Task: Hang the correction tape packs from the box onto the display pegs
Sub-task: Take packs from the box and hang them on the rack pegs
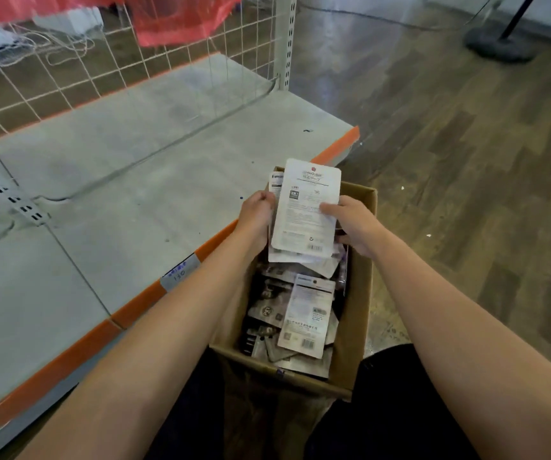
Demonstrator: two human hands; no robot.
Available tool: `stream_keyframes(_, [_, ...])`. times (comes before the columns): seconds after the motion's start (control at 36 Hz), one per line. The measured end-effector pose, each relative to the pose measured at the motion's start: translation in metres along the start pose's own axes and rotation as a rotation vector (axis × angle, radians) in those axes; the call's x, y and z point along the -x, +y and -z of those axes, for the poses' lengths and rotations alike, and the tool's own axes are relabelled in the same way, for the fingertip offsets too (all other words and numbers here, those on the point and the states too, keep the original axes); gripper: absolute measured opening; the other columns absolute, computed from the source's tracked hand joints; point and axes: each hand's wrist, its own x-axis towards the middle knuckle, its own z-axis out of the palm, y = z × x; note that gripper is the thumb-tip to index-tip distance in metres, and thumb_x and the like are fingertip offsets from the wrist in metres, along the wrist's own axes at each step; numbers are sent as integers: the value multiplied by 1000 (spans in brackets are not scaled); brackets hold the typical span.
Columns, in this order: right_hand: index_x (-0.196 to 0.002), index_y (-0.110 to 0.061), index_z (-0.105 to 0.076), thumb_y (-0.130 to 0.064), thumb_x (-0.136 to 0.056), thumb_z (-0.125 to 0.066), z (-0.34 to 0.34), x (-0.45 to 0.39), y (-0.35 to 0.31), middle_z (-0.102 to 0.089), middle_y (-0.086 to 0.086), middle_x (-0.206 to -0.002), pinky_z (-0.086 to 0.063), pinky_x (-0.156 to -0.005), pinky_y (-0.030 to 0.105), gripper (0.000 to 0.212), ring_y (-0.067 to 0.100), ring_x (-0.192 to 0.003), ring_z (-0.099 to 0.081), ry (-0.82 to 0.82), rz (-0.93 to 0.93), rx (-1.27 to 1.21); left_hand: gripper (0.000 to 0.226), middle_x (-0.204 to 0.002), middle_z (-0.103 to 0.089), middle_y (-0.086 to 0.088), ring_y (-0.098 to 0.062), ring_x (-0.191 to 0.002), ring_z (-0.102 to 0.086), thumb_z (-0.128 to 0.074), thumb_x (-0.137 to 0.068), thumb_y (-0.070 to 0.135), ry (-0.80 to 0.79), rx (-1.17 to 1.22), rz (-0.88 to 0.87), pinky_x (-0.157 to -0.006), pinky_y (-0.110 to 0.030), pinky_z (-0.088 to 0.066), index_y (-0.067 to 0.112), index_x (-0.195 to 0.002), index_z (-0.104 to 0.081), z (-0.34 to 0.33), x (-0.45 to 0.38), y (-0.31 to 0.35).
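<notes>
An open cardboard box (355,313) stands on the floor in front of me, holding several loose correction tape packs (307,313). Above its far end I hold a small stack of white packs (307,214), printed backs facing me. My left hand (256,215) grips the stack's left edge. My right hand (350,224) grips its right edge, thumb across the top pack's face. No display pegs are in view.
A grey shelf (118,194) with an orange front edge runs along the left, with a white wire grid panel (134,61) behind it. Red netting (181,18) hangs over the grid. Wooden floor lies to the right, with a dark stand base (500,44) far off.
</notes>
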Motion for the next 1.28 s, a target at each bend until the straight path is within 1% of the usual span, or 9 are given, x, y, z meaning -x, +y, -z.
stream_keyframes(0.14, [-124, -11, -53, -14, -100, -47, -16, 2, -3, -62, 4, -125, -46, -98, 52, 25, 26, -113, -59, -78, -2, 53, 20, -86, -63, -16, -28, -83, -59, -47, -93, 5, -4, 105, 62, -75, -39, -46, 8, -75, -56, 8, 3, 8])
stream_keyframes(0.25, [-120, -10, -49, -13, -99, -50, -26, -3, -3, -61, 4, -121, -49, -97, 46, 21, 23, -109, -60, -59, 42, 57, 45, -108, -70, -16, -33, -99, -67, -37, -101, 41, 17, 186, 135, -91, -46, -53, 5, -101, -65, 15, -1, 6])
stream_keyframes(0.42, [-112, -15, -30, -11, -95, -56, -45, -14, -5, -57, 3, -111, -56, -84, 41, 32, 22, -99, -62, 106, 82, 26, 55, -132, -45, -11, -29, -114, -54, -62, -85, 35, 147, -221, 32, -98, -46, -47, 13, -128, -36, 15, -1, 3])
stream_keyframes(0.56, [-127, -10, -46, -26, -93, -58, -64, -9, -9, -60, 6, -120, -51, -92, 43, 39, 24, -112, -58, -48, 103, 90, 93, -99, -65, -12, -12, -72, -68, -74, -59, 64, -179, -18, 53, -61, -26, -56, 4, -126, -51, 20, 6, 0])
stream_keyframes(0.67, [-125, -15, -56, -14, -97, -46, -65, -12, -15, -59, 4, -112, -46, -81, 30, 30, 16, -103, -54, -207, 79, 18, 62, -109, -68, -16, -28, -99, -66, -69, -82, 44, -236, 106, 45, -90, -42, -52, 2, -125, -57, 41, 4, -2])
stream_keyframes(0.78, [-111, -8, -64, 9, -91, -43, -59, -22, -11, -60, 3, -92, -45, -63, 16, 34, 9, -80, -55, -164, 142, 19, 39, -112, -65, -22, -33, -92, -65, -61, -91, 13, -113, 185, 46, -91, -48, -51, -3, -126, -55, 59, -2, -1])
stream_keyframes(0.94, [-112, -26, -53, -30, -75, -76, -67, -24, -10, -60, 2, -116, -51, -90, 39, 44, 22, -110, -57, 35, 124, 19, 21, -95, -73, -15, -31, -87, -71, -76, -80, 18, 51, 149, 43, -83, -45, -56, 6, -96, -68, 61, 4, 17])
stream_keyframes(1.06, [-106, -14, -62, -23, -91, -64, -62, 6, -19, -67, -5, -94, -53, -72, 26, 18, 15, -88, -64, -37, -23, -132, 32, -99, -73, -14, -30, -90, -71, -77, -79, 28, 89, 83, 107, -84, -45, -56, 7, -101, -68, 51, 24, 33])
stream_keyframes(1.28, [-111, -15, -61, -27, -90, -64, -29, 73, -107, -66, 5, -112, -51, -92, 46, 25, 25, -102, -62, 125, -168, -108, 14, -104, -70, -12, -31, -97, -68, -59, -95, 26, 204, 4, 250, -93, -52, -51, 14, -98, -64, 42, 88, 116])
